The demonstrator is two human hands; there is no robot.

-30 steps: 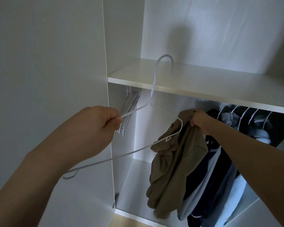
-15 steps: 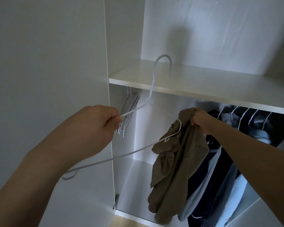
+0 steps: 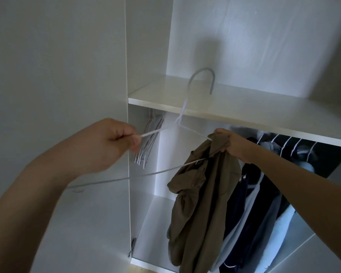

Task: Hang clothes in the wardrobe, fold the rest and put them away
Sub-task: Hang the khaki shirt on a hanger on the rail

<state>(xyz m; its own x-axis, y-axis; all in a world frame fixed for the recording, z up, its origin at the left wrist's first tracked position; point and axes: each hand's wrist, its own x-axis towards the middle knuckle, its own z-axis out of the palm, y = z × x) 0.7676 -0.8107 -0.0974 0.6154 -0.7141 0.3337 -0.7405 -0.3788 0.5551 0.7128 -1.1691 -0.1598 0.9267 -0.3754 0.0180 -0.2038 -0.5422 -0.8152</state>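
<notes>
Advancing since earlier, white wire hanger (image 3: 185, 123), pinched by left hand (image 3: 108, 142), is entering limp olive shirt (image 3: 201, 190); right hand (image 3: 227, 143) is gripping its collar.

White wardrobe (image 3: 146, 46), door open. One white shelf (image 3: 244, 107) spans its upper part. The rail under the shelf is hidden; from there hang a bunch of bare hangers (image 3: 150, 142) at left and dark and pale-blue clothes (image 3: 264, 203) at right.
</notes>
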